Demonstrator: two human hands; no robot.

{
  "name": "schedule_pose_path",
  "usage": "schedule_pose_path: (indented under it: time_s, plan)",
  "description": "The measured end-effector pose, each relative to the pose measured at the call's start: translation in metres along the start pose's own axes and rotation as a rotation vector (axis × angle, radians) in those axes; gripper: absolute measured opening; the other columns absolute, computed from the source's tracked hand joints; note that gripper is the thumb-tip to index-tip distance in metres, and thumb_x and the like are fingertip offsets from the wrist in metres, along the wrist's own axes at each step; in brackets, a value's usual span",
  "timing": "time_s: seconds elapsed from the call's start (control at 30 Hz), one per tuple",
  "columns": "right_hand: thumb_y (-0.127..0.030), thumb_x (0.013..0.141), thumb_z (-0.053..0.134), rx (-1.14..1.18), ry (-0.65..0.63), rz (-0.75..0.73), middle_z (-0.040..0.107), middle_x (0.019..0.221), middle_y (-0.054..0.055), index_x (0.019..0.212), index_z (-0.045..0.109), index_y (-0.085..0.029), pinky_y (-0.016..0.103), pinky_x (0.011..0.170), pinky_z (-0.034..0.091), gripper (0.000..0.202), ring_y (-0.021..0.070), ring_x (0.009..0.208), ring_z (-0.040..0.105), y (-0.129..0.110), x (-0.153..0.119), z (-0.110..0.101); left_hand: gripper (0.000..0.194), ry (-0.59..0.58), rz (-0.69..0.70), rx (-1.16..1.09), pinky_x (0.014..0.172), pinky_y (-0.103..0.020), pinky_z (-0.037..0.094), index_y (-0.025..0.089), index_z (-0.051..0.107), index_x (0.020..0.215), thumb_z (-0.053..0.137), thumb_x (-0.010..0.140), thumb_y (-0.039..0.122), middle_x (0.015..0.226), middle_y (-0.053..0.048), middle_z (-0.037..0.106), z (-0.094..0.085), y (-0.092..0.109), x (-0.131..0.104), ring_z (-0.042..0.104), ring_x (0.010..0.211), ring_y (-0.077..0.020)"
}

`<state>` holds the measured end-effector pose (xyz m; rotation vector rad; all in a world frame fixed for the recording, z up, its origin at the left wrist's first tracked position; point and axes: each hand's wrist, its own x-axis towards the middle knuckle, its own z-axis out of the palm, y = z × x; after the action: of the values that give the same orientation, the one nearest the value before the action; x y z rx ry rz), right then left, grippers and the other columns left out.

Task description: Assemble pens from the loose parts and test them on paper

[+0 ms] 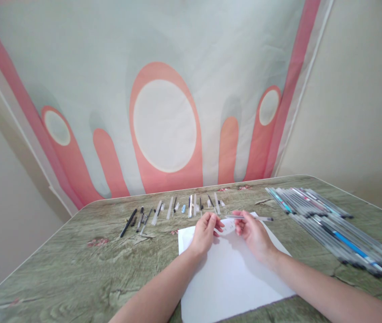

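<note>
Clear pen (261, 218) clamped crosswise in right-hand grip (252, 234); left-hand grip (205, 231) curled, hold unclear. White paper (231, 287) beneath, pen parts (191, 206) beyond, massed pens (349, 242) right, on tabletop (76, 273).

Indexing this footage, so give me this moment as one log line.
right hand: holds pen | left hand: over paper, grip unclear | more pens: table, right side
</note>
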<state>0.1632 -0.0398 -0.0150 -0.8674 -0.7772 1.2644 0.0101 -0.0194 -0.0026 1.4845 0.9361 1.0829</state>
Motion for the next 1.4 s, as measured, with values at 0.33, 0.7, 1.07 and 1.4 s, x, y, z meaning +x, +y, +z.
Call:
schedule_pose_path:
  time_s: [0.33,0.7,1.07,1.4]
  plan:
    - [-0.038,0.074,0.057,-0.029,-0.056,-0.029,0.063,0.069,0.003,0.082,0.054,-0.018,0.023,0.043,0.034,0.021,0.0081,0.044,0.044,-0.0019,-0.0044,0.0021,0.045,-0.052,-0.004,0.043,0.052,-0.021,0.042,0.015,0.046,0.073,0.026,0.084,0.054,0.07,-0.004,0.057,0.0007,-0.0002,-0.0025,0.053,0.059,-0.0103]
    - [-0.039,0.075,0.055,-0.115,-0.01,-0.081,0.062,0.064,0.002,0.079,0.056,-0.018,0.022,0.041,0.031,0.022,0.0081,0.042,0.042,-0.0015,-0.0046,0.0009,0.045,-0.125,0.015,0.111,0.051,-0.022,0.04,0.016,0.045,0.073,0.024,0.084,0.054,0.066,-0.003,0.057,0.0023,0.0019,-0.0073,0.052,0.054,-0.0098]
    - [-0.038,0.075,0.056,-0.113,-0.005,-0.064,0.063,0.063,0.002,0.078,0.057,-0.017,0.022,0.042,0.032,0.021,0.0073,0.042,0.043,0.0003,-0.0035,0.0,0.046,-0.141,0.01,0.122,0.052,-0.022,0.039,0.016,0.046,0.071,0.024,0.084,0.054,0.065,-0.002,0.057,0.0029,0.0051,-0.0079,0.052,0.054,-0.0099]
    - [-0.038,0.074,0.057,-0.116,-0.001,-0.061,0.062,0.061,0.001,0.077,0.058,-0.017,0.022,0.042,0.032,0.022,0.0076,0.042,0.043,-0.0016,-0.0041,0.0001,0.043,-0.154,0.025,0.118,0.053,-0.022,0.038,0.016,0.045,0.072,0.024,0.086,0.051,0.066,-0.003,0.057,0.0022,0.0013,-0.0076,0.051,0.055,-0.0098]
